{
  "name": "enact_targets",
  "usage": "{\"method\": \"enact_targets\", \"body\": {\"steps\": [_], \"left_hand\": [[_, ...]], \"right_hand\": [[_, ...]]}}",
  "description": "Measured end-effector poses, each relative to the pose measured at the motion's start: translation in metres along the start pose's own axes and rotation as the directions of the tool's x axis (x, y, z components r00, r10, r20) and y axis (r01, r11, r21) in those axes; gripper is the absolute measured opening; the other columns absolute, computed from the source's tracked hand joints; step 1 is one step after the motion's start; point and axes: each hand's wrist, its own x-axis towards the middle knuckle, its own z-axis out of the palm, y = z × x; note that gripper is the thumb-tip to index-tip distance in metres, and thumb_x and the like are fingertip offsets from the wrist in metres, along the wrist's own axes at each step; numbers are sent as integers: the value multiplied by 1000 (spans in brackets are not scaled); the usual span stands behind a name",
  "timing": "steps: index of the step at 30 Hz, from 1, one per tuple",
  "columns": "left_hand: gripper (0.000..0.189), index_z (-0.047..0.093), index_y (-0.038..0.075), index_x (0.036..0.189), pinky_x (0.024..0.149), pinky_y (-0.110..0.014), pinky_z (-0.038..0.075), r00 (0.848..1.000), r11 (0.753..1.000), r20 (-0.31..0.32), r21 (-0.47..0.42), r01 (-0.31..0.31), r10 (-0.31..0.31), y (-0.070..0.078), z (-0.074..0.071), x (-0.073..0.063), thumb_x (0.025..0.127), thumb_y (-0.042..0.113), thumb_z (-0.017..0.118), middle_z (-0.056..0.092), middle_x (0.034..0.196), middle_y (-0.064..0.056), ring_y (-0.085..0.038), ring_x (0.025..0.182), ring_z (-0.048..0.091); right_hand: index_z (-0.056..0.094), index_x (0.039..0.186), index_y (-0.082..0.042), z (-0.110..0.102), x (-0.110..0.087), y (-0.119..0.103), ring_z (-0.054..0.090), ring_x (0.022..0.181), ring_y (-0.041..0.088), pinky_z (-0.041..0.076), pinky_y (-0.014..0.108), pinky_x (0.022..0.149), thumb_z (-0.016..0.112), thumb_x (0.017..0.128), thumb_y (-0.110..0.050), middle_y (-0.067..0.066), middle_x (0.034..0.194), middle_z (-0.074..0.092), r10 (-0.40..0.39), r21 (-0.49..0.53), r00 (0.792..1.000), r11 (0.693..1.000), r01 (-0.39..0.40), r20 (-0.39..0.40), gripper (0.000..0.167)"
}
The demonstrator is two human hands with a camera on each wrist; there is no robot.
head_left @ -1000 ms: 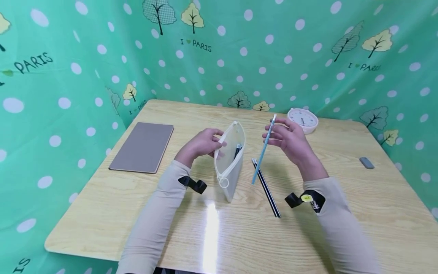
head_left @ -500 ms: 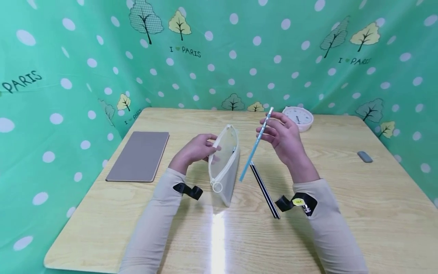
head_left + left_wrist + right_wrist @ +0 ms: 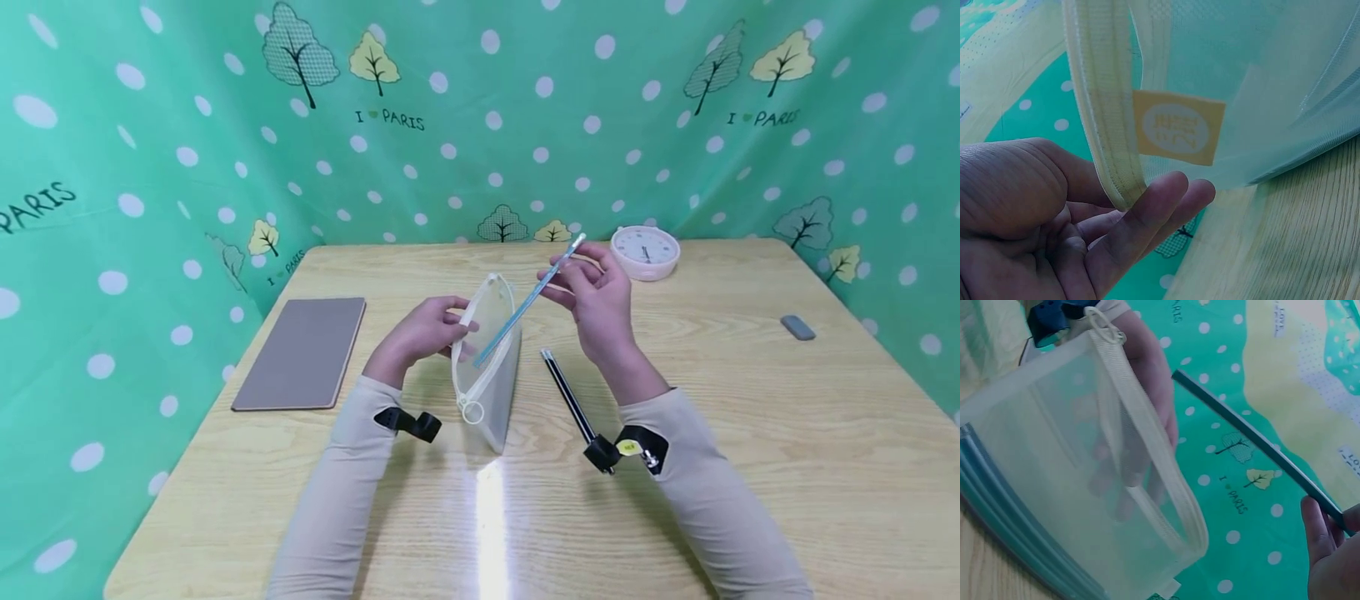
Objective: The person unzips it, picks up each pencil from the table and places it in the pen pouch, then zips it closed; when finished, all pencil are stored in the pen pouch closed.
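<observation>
A whitish mesh zipper pouch (image 3: 504, 392) stands on the table with its mouth open and a ring pull at its near end. My left hand (image 3: 420, 333) pinches the mouth's left edge, near a small orange label (image 3: 1175, 128). Between the thumb and fingers of my right hand (image 3: 600, 308) is a light blue pencil (image 3: 528, 300), held near its white-tipped upper end. Slanting down left, its lower end overlaps the pouch mouth in the head view. Several dark pencils (image 3: 1016, 519) show inside through the mesh. Dark striped pencils (image 3: 567, 396) lie right of the pouch, partly covered by the wrist camera.
A grey notebook (image 3: 300, 354) lies at the left of the wooden table (image 3: 720, 367). The white round clock (image 3: 647, 252) is at the back, behind my right hand. Farther right is a small grey eraser-like block (image 3: 797, 327). A green patterned curtain (image 3: 450, 108) hangs behind the table.
My right hand has moved left, and the blue pencil leans more, its lower end now over the pouch mouth. My left hand keeps its hold on the pouch. The head view has shifted slightly.
</observation>
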Motion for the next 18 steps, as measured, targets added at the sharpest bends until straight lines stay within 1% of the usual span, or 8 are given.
{"method": "enact_targets", "body": {"steps": [4,9,14,18], "left_hand": [[49,40,-5,152,78,-38,66,1000,1000,-1,2,10,-10,1,1,-1,105,1,53,64,135,-28,-22,84,76],[48,40,-5,152,80,-39,65,1000,1000,-7,-4,15,-15,1,3,-1,105,1,51,64,133,-29,-22,85,76],[49,39,-6,152,82,-40,65,1000,1000,-3,-3,5,-5,0,4,1,105,0,50,64,133,-29,-22,85,76],[49,39,-6,152,81,-40,65,1000,1000,-5,3,6,-6,1,4,3,105,0,51,65,132,-29,-22,84,76]], "right_hand": [[55,114,-5,5,-4,9,75,79,15,66,31,76,53,102,10,1,91,70,-29,-27,1000,999,29,1,19],[54,119,2,10,-9,17,75,80,17,66,33,76,54,100,11,7,96,69,-18,-112,998,993,25,67,21],[52,125,9,11,-13,18,74,79,13,66,31,75,55,100,12,19,104,68,13,-206,991,978,15,136,25],[50,128,11,12,-16,20,74,78,9,66,31,75,56,101,10,25,107,67,43,-266,985,964,3,167,27]]}}
